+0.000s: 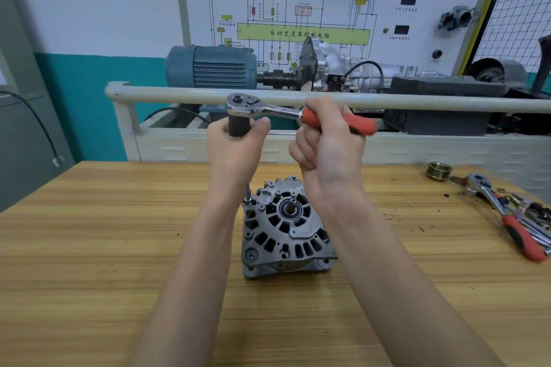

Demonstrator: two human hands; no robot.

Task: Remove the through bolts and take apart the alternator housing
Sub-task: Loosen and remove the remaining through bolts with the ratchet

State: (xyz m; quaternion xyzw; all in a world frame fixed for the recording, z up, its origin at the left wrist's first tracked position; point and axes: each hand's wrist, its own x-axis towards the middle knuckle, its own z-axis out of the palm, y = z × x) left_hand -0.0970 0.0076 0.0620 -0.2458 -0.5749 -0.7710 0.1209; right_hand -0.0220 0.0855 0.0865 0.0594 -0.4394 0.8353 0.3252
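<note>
The alternator (pixel 286 228) sits on the wooden table (pixel 104 232) in front of me, near the middle, its ribbed grey cast housing facing up with slotted vents ringed round a central bearing. A through bolt (pixel 248 194) stands proud at its far left edge.

Both my hands are raised well above it. My left hand (pixel 235 143) is wrapped round a dark cylindrical socket (pixel 237 126), thumb and fingers curled about its lower part. The socket hangs from the head of a chrome ratchet (pixel 262 109). My right hand (pixel 328 140) grips the ratchet's red handle, fingers folded tight round it, the handle's end showing past my palm to the right.

The table top is pale, straight-grained wood, with small dark specks toward the right. At the far right lie a brass-coloured grooved pulley (pixel 439 170) and, nearer, a second ratchet (pixel 504 211) with a red grip resting among other metal tools.

There is bare wood all round the alternator, widest to the left and on my near side. Beyond the far edge of the table runs a cream rail (pixel 417 103) with a blue motor (pixel 208 67) behind it.
</note>
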